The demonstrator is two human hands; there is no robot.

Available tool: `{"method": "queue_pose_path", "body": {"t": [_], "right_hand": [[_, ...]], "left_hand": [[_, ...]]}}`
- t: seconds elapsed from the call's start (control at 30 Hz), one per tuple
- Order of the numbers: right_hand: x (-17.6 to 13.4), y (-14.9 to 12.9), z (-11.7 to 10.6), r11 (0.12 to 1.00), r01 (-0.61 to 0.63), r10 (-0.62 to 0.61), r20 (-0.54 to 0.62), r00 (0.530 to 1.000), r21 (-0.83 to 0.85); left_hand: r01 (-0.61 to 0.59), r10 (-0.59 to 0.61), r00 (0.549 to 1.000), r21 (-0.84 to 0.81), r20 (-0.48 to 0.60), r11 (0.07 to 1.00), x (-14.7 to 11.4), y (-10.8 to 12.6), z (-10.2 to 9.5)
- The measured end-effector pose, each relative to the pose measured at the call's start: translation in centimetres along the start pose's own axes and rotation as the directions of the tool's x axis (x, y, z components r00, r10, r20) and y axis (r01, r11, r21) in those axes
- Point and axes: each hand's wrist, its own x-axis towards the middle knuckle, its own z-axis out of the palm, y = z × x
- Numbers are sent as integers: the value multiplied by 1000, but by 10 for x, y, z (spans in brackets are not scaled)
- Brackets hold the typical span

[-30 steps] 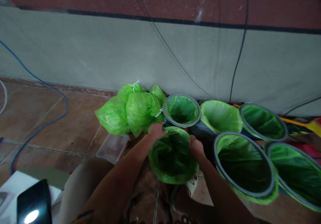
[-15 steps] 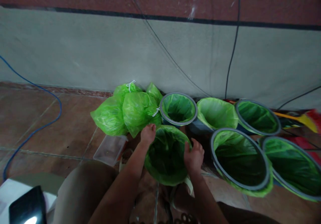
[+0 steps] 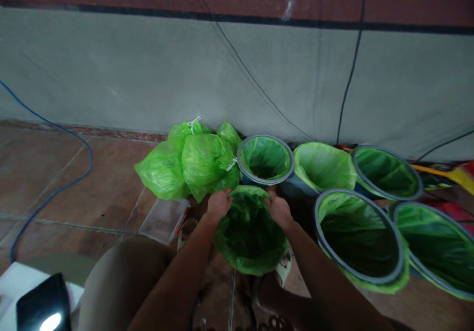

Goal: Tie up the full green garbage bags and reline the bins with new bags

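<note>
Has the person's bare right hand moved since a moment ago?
Yes: the right hand moved left and forward, toward the leftmost round, grey-rimmed bin with green plastic liner.

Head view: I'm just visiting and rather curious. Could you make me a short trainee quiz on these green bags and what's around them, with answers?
1. True or false: the left hand and right hand are both on the edge of the near liner.

2. Multiple choice: what colour is the floor cable?
A) Red
B) Blue
C) Yellow

3. Fill in: in the picture, the tied bags lie to the ____ of the ringed bins.

Key: 1. True. 2. B. 3. Left.
</note>
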Motion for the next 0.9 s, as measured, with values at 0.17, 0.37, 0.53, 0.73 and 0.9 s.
{"method": "queue_pose_path", "body": {"t": [0.17,0.37,0.53,0.73,0.9], "right_hand": [[-4,-2,-5,999,-32,32,2,999,-7],[-22,-15,0,981,107,-19,-468,884,163],[-20,-44,21,936,236,-103,-438,893,260],[-12,-41,43,954,135,-52,-295,954,267],[-30,-46,37,927,213,-96,-354,930,309]], "left_hand": [[79,-80,995,24,65,997,-7,4,-6],[62,-64,998,-114,-20,992,-2,8,-23],[-91,80,994,-147,-74,985,21,26,-28],[-124,124,992,1,15,992,16,35,-16],[-89,89,996,9,-4,996,9,33,-19]]}}
